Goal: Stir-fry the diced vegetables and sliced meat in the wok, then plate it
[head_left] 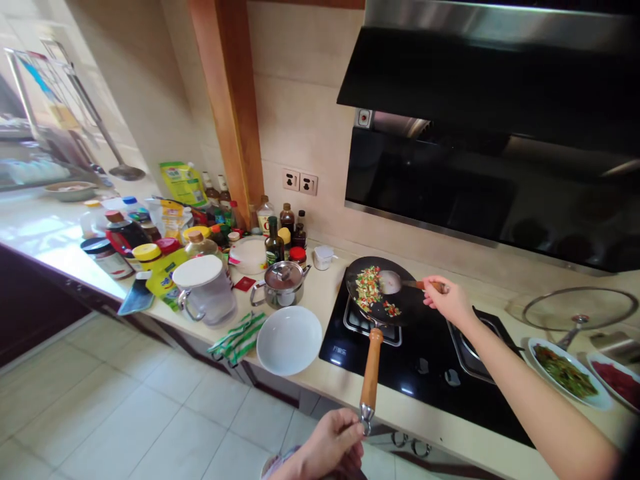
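On the left burner sits a black wok [407,303], its wooden handle [371,367] pointing toward me. My left hand [337,440] is closed at the metal ring on the handle's end, fingers curled, though the exact grip is partly hidden. A wooden-handled metal spatula [390,283] is in my right hand [444,300], which is wrapped round its handle. The blade rests inside the wok, touching chopped mixed vegetables [369,288] in green, red and white. Left of the stove, an empty white bowl [290,340] stands at the counter's front edge.
A striped green cloth [239,339], a steel pot [284,283] and a clear pitcher [207,300] stand left, before several bottles and jars. Right of the gas stove [410,377] are a glass lid [580,310] and a plate of green food [565,367]. A range hood [480,73] hangs above.
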The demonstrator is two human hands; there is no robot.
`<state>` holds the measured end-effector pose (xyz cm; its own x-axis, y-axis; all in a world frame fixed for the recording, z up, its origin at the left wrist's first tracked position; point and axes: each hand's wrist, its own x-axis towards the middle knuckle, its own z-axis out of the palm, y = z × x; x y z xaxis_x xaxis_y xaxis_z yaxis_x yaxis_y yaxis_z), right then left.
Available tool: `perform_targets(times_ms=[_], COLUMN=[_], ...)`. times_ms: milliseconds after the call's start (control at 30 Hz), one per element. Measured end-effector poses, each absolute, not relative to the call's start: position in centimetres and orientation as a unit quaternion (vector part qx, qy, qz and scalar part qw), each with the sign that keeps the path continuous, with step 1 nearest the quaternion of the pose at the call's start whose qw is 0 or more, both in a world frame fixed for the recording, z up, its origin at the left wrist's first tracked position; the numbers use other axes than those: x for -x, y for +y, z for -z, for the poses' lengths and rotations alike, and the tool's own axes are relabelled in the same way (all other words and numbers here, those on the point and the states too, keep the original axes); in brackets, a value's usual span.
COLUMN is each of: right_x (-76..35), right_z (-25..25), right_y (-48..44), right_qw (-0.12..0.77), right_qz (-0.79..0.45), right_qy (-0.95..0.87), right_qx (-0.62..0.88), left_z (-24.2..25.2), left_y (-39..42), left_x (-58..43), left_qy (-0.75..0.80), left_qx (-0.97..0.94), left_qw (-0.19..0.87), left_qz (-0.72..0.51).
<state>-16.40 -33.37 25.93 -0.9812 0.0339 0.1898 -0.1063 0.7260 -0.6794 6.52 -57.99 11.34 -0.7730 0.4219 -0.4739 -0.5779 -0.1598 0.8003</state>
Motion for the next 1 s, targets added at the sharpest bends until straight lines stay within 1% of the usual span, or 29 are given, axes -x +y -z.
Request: perform_targets(times_ms=[133,233,300,367,467,533,667,767,867,933,1000], right_x=[15.6,13.4,11.1,8.5,5.8,5.4,7.1,7.6,6.4,5.0,3.9], right_z=[-24.5,-24.5,-26.0,-28.5,-31.4,-31.7,-28.6,-24.7,-20.5,-18.0,-16.2], right_y=[-34.8,-35.5,-35.3,-35.1,-35.6,-36.2,-36.0,-34.9,-34.5,-34.6,-34.9], right_qw=[0.102,0.057,0.032,0.022,0.003,-0.003,0.030,0.053,0.051,0.041,0.035], right_qz=[-0.283,-0.235,-0.177,-0.134,-0.131,-0.134,-0.122,-0.084,-0.041,-0.050,-0.094], right_qy=[-0.943,-0.942,-0.938,-0.936,-0.939,-0.943,-0.953,-0.959,-0.959,-0.959,-0.958], right_qx=[-0.143,-0.234,-0.296,-0.325,-0.319,-0.303,-0.275,-0.267,-0.276,-0.277,-0.268], left_z=[-11.4,-11.4,-11.4,-11.3,-11.3,-11.3,-11.2,-11.5,-11.7,-11.4,-10.3], left_y=[-58.1,-58.0,-58.0,-58.1,-58.3,-58.5,-58.6,-58.6,-58.9,-59.4,-60.3], left_x=[-6.5,-6.4,-6.3,-6.1,-6.0,-6.0,-6.0,-6.0,-6.0,-6.0,-6.0], left_qy=[0.555,0.555,0.562,0.568,0.566,0.565,0.566,0.563,0.569,0.578,0.595], left_qx=[0.076,0.081,0.084,0.078,0.066,0.066,0.057,0.060,0.057,0.054,0.059], left_qw=[0.329,0.328,0.333,0.339,0.347,0.347,0.353,0.358,0.359,0.362,0.351], left_qz=[-0.760,-0.760,-0.753,-0.746,-0.745,-0.745,-0.743,-0.742,-0.737,-0.729,-0.720])
